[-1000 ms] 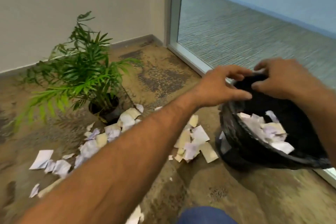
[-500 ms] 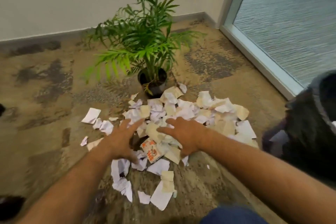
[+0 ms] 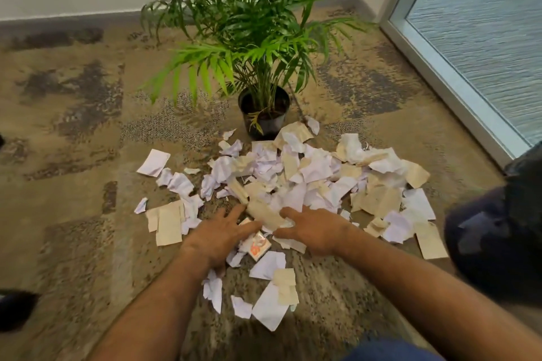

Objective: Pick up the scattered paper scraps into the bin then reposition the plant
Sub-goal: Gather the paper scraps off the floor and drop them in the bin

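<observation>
The 2 hands — left hand (image 3: 219,234), right hand (image 3: 315,230) — are resting with released fingers on the white and beige torn paper scraps (image 3: 308,176).

Head view: both forearms bare right up to the bottom edge of the frame, no sleeves visible. Left hand (image 3: 220,236) and right hand (image 3: 315,232) bare, no gloves. No watch, band or ring that I can make out on either wrist or on the fingers; slight motion blur on the fingertips, so small details there can't be told. Only clothing in view: a patch of dark blue fabric (image 3: 390,351) at the bottom edge, right of centre, plain, no visible seam or marking. Which garment it belongs to can't be told.
</observation>
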Demonstrator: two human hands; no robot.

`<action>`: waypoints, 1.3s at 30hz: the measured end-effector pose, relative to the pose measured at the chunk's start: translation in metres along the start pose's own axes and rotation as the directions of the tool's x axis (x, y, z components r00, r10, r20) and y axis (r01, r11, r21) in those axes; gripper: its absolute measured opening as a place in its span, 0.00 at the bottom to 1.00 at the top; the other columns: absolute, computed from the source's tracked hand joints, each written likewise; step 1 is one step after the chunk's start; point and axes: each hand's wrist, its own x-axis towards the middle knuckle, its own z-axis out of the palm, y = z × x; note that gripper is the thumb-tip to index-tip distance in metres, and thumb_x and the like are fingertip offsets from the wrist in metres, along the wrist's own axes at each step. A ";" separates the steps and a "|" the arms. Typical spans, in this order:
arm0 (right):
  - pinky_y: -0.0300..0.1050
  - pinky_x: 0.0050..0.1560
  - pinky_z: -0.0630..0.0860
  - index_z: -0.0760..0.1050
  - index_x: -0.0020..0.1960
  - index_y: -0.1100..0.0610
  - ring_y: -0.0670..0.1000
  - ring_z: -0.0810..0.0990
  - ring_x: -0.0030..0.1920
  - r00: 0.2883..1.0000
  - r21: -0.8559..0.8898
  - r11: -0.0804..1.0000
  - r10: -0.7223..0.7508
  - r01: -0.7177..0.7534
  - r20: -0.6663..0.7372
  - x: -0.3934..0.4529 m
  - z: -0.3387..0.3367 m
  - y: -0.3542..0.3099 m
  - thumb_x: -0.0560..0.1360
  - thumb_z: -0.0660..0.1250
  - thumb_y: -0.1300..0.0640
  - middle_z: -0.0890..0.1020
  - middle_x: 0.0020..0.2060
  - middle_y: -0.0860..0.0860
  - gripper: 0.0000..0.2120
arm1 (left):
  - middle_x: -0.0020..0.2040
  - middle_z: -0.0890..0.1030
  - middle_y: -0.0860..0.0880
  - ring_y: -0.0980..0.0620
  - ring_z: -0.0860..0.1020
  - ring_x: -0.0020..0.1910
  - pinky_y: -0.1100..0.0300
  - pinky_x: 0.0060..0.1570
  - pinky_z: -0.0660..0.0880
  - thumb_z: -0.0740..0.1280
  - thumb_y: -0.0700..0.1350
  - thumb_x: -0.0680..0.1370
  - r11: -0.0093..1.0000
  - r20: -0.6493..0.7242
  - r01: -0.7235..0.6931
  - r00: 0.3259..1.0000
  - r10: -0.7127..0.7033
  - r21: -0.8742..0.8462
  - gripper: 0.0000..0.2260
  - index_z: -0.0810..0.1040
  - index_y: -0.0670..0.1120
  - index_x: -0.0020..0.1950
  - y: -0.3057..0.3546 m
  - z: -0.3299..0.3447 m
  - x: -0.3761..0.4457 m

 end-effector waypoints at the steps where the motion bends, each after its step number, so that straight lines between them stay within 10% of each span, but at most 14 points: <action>1: 0.52 0.47 0.75 0.58 0.74 0.41 0.63 0.74 0.58 1.000 -0.002 1.000 -0.011 0.011 0.011 0.001 -0.001 0.001 0.71 0.74 0.54 0.56 0.74 0.56 0.39 | 0.78 0.51 0.45 0.38 0.60 0.71 0.44 0.57 0.75 0.74 0.34 0.70 1.000 -0.008 -0.009 1.000 0.009 -0.002 0.47 0.50 0.66 0.74 -0.002 0.001 0.002; 13: 0.46 0.49 0.74 0.83 0.54 0.55 0.57 0.79 0.51 0.984 0.315 0.949 0.052 0.005 -0.171 -0.007 0.009 0.001 0.72 0.69 0.61 0.78 0.54 0.54 0.11 | 0.56 0.72 0.49 0.47 0.74 0.55 0.56 0.51 0.73 0.69 0.31 0.70 0.914 -0.137 -0.005 0.989 -0.056 -0.405 0.32 0.73 0.56 0.69 -0.014 0.004 0.003; 18: 0.45 0.49 0.75 0.86 0.49 0.56 0.55 0.82 0.47 0.914 0.566 0.824 0.208 0.028 -0.349 -0.025 -0.019 0.009 0.65 0.67 0.68 0.85 0.46 0.54 0.17 | 0.52 0.77 0.52 0.53 0.74 0.48 0.72 0.42 0.66 0.77 0.34 0.67 0.805 -0.373 -0.097 0.914 -0.161 -0.585 0.28 0.80 0.56 0.62 -0.012 -0.041 0.000; 23: 0.23 0.37 0.67 0.86 0.43 0.56 0.42 0.79 0.38 0.752 0.650 0.755 0.376 0.090 -0.541 -0.081 -0.077 0.033 0.63 0.71 0.70 0.86 0.38 0.50 0.14 | 0.50 0.80 0.52 0.53 0.76 0.45 0.70 0.40 0.71 0.79 0.35 0.64 0.718 -0.587 -0.240 0.759 -0.280 -0.653 0.27 0.81 0.61 0.55 0.010 -0.128 0.002; 30: 0.29 0.37 0.70 0.84 0.45 0.44 0.44 0.81 0.36 0.463 0.680 0.726 0.641 -0.107 -0.612 -0.224 -0.157 0.089 0.65 0.78 0.62 0.84 0.37 0.45 0.15 | 0.54 0.83 0.53 0.58 0.80 0.52 0.68 0.50 0.75 0.81 0.42 0.64 0.671 -0.800 -0.525 0.575 -0.174 -0.523 0.24 0.82 0.52 0.58 0.089 -0.266 0.007; 36: 0.28 0.29 0.65 0.85 0.45 0.50 0.43 0.70 0.25 0.147 0.781 0.515 0.855 -0.354 -0.497 -0.367 -0.152 0.142 0.62 0.80 0.62 0.73 0.22 0.42 0.14 | 0.50 0.79 0.62 0.73 0.77 0.46 0.76 0.46 0.75 0.81 0.44 0.63 0.533 -0.834 -0.715 0.550 0.031 -0.452 0.27 0.81 0.54 0.61 0.218 -0.340 0.020; 39: 0.34 0.23 0.65 0.85 0.45 0.54 0.43 0.74 0.20 0.124 0.783 0.353 0.932 -0.513 -0.340 -0.419 -0.126 0.163 0.63 0.79 0.61 0.73 0.17 0.45 0.12 | 0.53 0.83 0.55 0.61 0.80 0.49 0.69 0.47 0.77 0.82 0.42 0.63 0.492 -0.799 -0.738 0.587 0.129 -0.462 0.27 0.81 0.51 0.61 0.285 -0.347 0.034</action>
